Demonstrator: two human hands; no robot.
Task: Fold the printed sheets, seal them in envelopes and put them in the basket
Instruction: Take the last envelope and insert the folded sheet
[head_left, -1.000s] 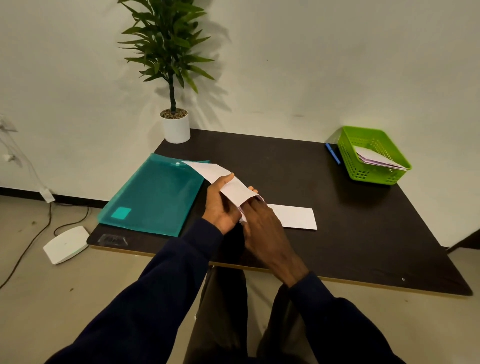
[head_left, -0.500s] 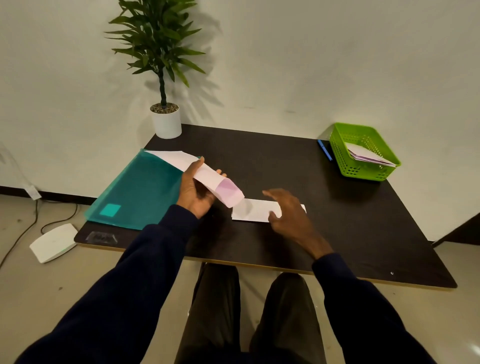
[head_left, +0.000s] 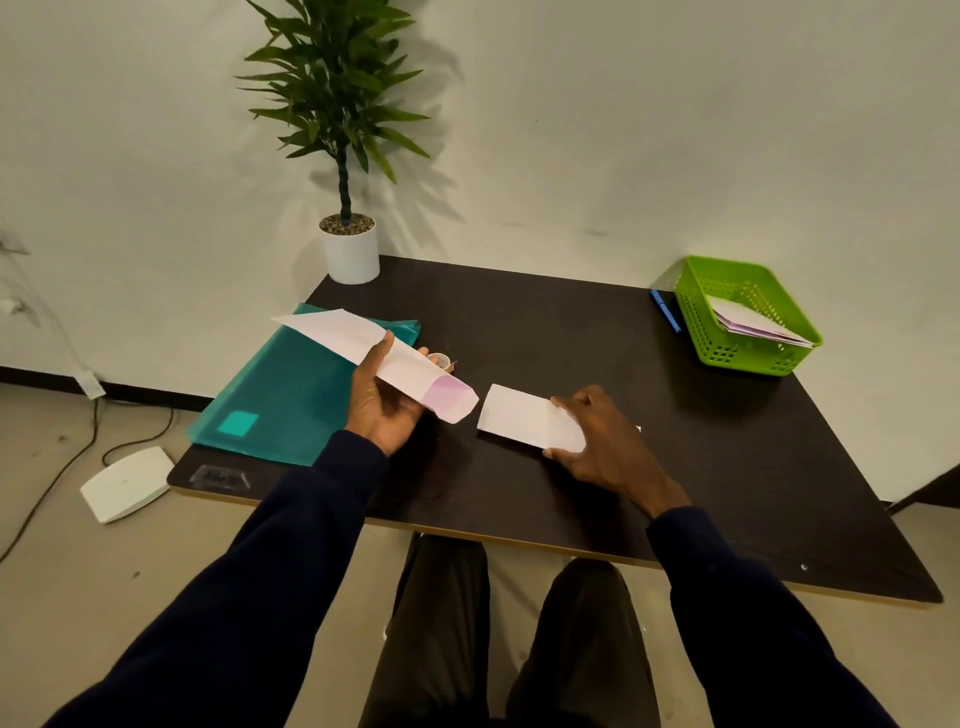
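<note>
Head cam looks down at two dark sleeves reaching over the near edge of one dark worktop (head_left: 727, 493). Off to the left on the floor sits one flat white box (head_left: 127, 483) with a cable beside it.

The left hand (head_left: 384, 400) holds one long white envelope (head_left: 374, 358) up off the surface, thumb on top and fingers curled under it. Its pink-lined end points right, toward the other hand. The right hand (head_left: 608, 441) has one folded sheet (head_left: 524, 415) lying flat on the worktop. The thumb sits on its near edge and the curled fingers on its far edge, so it grips the sheet's right end. Envelope and sheet are close but not touching.

Behind the left hand lies one teal plastic folder (head_left: 291, 395) on the worktop's left side. One small roll of tape (head_left: 440, 360) peeks out just past the envelope.

At the far right is one green basket (head_left: 701, 322) with a few envelopes (head_left: 748, 325) stacked inside, though I can't count them exactly. One blue pen (head_left: 666, 310) lies just left of it. One potted plant (head_left: 349, 249) stands in the far left corner.
</note>
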